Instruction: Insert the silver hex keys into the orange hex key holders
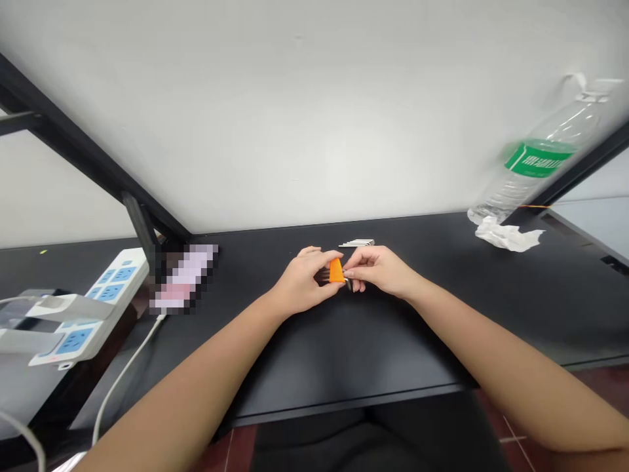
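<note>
Over the middle of the table my left hand (307,278) grips an orange plastic hex key holder (337,270) between thumb and fingers. Thin dark metal ends show beside it, toward the left palm. At its right side my right hand (376,270) is closed in a pinch on a small metal piece, which looks like a hex key (348,284) and is mostly hidden by the fingers. Just behind the hands, several silver hex keys (358,243) lie side by side on the black table (354,354).
A phone (184,278) on a white cable lies at the left, near a white power strip (113,308) with plugs in it. At the back right a clear bottle (535,157) with a green label leans beside a crumpled tissue (508,236). A pale wall (319,118) rises behind.
</note>
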Tool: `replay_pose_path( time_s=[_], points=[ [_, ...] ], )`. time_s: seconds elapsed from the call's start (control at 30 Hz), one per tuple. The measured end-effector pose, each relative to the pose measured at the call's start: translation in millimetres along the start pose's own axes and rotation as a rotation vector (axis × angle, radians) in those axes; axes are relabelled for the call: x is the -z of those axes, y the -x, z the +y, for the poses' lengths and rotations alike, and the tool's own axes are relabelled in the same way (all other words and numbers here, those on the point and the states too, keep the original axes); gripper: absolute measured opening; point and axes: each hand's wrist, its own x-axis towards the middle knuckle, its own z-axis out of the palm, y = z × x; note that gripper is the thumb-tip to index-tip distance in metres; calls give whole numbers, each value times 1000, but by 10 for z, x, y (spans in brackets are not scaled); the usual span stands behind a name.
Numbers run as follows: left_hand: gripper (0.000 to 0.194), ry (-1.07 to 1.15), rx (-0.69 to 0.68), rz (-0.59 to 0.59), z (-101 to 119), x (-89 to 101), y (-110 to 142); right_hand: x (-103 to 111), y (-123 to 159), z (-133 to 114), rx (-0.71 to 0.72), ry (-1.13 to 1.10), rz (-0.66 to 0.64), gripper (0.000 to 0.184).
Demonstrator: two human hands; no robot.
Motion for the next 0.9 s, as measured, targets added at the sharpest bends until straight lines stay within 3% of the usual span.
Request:
replay_pose_path(
  time_s=[0.13,0.2,0.3,0.5,0.9],
  points=[
    [42,-86,17,-51,-84,4,-14,81,21,-17,160,593,101,16],
    [43,-114,38,-44,-135,9,-17,146,46,-13,253,878,89,14],
    [45,-127,65,2,-183,19,-16,208,68,22,272,1109,17,14],
    [46,-145,52,13,-165,26,-14,123,42,58,230,1303,-45,17],
    [45,-167,50,-4,-146,38,8,-14,58,55,143,1345,33,12]
  ],
)
